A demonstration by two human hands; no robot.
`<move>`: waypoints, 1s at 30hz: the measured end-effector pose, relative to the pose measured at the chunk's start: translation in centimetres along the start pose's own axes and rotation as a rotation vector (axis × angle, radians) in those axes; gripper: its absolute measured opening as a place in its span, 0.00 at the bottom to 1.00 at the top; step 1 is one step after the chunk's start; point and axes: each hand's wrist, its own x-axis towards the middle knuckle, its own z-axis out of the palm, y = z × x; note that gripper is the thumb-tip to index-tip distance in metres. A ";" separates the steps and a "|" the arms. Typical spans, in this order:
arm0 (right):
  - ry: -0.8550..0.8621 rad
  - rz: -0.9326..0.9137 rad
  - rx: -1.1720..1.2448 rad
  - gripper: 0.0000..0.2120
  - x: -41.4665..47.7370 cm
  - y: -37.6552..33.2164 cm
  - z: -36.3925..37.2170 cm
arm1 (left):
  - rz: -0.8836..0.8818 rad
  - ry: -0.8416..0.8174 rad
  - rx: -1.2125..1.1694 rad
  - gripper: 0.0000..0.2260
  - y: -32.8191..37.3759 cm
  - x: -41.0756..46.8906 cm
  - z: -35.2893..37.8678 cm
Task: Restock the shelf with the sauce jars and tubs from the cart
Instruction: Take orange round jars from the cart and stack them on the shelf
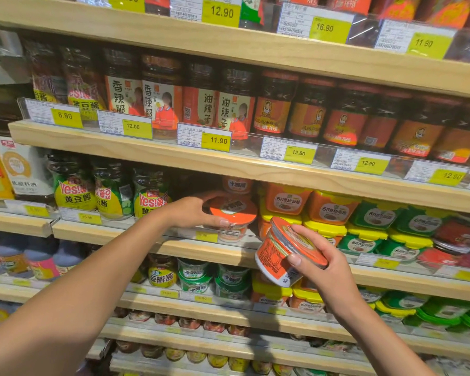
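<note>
R hand (pixel 319 257) gripping tilted orange tub (pixel 276 256), L hand (pixel 194 211) clasping shelved tub (pixel 235 213), fingers (pixel 210 197) part hidden

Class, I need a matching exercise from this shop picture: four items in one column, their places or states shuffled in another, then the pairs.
1. round orange-lidded plastic tub
2. round grey-topped orange plastic tub
3. square orange-and-yellow plastic tub
4. green-and-yellow-labelled dark jar

A. tilted, in right hand
B. stacked, rightward on wooden shelf
C. upright, gripped by left hand
D. left of left hand

Pairs: 1-C, 2-A, 3-B, 4-D.
</note>
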 end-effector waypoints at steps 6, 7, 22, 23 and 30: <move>0.005 -0.007 -0.041 0.32 0.2 0.2 0.2 | 0.072 -0.020 -0.010 0.32 -0.4 0.2 0.5; 0.007 -0.010 -0.048 0.31 0.3 0.2 0.2 | 0.096 -0.010 -0.021 0.32 -0.4 0.1 0.6; 0.122 -0.128 -0.229 0.35 2.4 -1.2 3.8 | 0.465 0.605 -0.231 0.23 4.1 -10.1 10.6; 0.138 -0.127 -0.251 0.36 2.7 -1.3 4.2 | 0.446 0.577 -0.238 0.25 4.2 -10.2 10.9; 0.091 -0.075 -0.439 0.44 5.4 -1.3 6.0 | 0.338 0.526 -0.144 0.34 3.9 -8.2 10.1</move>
